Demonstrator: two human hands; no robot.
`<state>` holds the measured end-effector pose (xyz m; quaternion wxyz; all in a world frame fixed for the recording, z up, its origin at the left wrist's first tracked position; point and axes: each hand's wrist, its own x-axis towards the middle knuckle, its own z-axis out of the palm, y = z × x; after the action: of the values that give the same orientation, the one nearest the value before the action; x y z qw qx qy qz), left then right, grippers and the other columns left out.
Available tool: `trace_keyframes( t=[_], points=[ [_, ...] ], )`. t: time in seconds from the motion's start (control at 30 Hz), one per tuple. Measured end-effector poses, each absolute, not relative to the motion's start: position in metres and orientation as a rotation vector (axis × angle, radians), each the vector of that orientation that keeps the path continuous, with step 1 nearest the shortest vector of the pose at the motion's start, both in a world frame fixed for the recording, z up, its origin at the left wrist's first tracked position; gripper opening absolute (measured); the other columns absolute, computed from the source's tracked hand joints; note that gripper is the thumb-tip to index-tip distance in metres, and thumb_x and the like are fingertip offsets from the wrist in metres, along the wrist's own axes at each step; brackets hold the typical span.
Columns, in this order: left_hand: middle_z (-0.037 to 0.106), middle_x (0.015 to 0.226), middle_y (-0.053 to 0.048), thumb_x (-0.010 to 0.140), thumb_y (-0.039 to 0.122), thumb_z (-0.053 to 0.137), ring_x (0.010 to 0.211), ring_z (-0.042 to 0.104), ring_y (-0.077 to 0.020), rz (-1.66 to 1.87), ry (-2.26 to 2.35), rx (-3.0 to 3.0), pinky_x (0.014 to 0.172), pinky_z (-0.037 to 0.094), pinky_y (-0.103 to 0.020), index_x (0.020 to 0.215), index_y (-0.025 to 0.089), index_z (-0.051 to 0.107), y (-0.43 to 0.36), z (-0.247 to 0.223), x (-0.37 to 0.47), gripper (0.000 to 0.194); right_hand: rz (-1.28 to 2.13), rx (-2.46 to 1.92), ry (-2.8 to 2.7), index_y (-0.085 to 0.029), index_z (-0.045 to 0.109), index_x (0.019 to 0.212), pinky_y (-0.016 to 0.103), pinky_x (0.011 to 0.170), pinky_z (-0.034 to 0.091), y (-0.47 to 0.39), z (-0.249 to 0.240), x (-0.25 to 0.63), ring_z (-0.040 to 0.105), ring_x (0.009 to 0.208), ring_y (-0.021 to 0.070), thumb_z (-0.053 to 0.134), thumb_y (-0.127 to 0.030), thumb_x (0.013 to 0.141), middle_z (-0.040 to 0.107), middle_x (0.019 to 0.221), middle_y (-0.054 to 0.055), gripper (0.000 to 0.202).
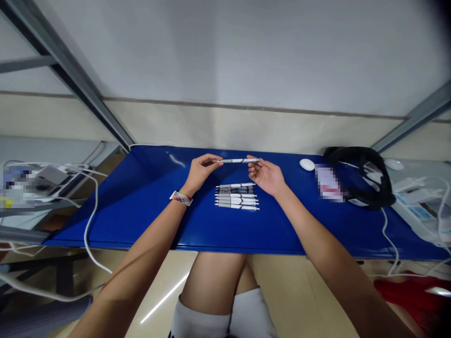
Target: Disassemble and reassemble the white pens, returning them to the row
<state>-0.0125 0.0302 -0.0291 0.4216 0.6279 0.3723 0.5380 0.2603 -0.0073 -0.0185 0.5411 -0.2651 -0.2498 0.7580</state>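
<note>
Above the blue table (141,220), a white and grey pen (237,161) is held level between my two hands. My left hand (202,170) pinches its grey tip end between thumb and fingers. At the other end, the fingers of my right hand (266,174) close on the white end. Just below, nearer to me, a row of several similar pens (237,197) lies side by side, tips to the left. One or more of them look darker than the others. A colourful woven bracelet (181,197) is on my left wrist.
On the right lie a white oval object (307,164), a blurred packet (329,183) and a black headset-like strap (378,176). A white power strip (419,211) is at far right. White cables (92,216) hang at the left. Metal posts (88,94) frame the wall behind.
</note>
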Motion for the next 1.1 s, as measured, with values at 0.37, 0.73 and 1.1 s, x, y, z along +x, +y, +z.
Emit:
trace_keyframes(
  t=[0.37,0.73,1.1],
  points=[
    [0.082,0.095,-0.006,0.077,0.041,0.095,0.087,0.073,-0.0192,1.359,0.925,1.519,0.089,0.058,-0.036,0.098,0.022,0.086,0.0302,-0.0296,-0.0121,0.030,1.819,-0.552,-0.541,-0.017,0.071,0.118,0.021,0.065,0.057,-0.0088,-0.0180,0.2547,0.061,0.072,0.0114,0.067,-0.019,0.096,0.067,0.085,0.003,0.022],
    [0.082,0.095,-0.006,0.074,0.042,0.095,0.089,0.074,-0.0205,1.364,0.950,1.511,0.090,0.059,-0.038,0.098,0.022,0.085,0.0313,-0.0288,-0.0115,0.033,1.778,-0.581,-0.648,-0.021,0.073,0.121,0.027,0.064,0.054,-0.0107,-0.0172,0.2539,0.056,0.071,0.0145,0.065,-0.035,0.099,0.065,0.085,0.003,0.027],
    [0.082,0.092,-0.005,0.074,0.040,0.096,0.087,0.073,-0.0194,1.341,0.948,1.500,0.088,0.059,-0.036,0.098,0.021,0.085,0.0294,-0.0282,-0.0102,0.032,1.700,-0.626,-0.630,-0.022,0.072,0.107,0.024,0.061,0.053,-0.0083,-0.0190,0.2498,0.054,0.066,0.0117,0.073,-0.034,0.097,0.065,0.081,0.000,0.016]
  ],
)
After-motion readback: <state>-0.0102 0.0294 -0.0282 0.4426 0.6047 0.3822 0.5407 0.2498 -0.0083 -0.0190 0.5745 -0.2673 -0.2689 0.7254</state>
